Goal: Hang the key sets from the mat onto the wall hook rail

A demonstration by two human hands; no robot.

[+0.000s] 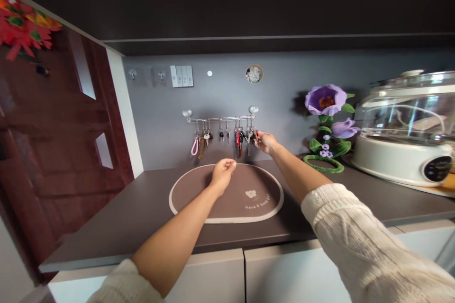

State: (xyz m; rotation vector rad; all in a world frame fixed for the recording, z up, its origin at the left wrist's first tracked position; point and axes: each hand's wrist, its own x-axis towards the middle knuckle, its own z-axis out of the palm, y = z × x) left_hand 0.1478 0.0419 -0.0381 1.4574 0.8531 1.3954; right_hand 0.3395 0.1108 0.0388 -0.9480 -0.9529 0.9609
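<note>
A metal hook rail on the grey wall carries several key bunches, one on a pink strap. My right hand reaches to the rail's right end, fingers pinched on a hanging key bunch. My left hand hovers above the oval brown mat on the counter, fingers curled closed; whether it holds anything is hidden.
A dark red door stands at the left. A purple flower ornament and a white steamer with a clear lid sit on the counter at the right. Wall switches and two small hooks are above the rail.
</note>
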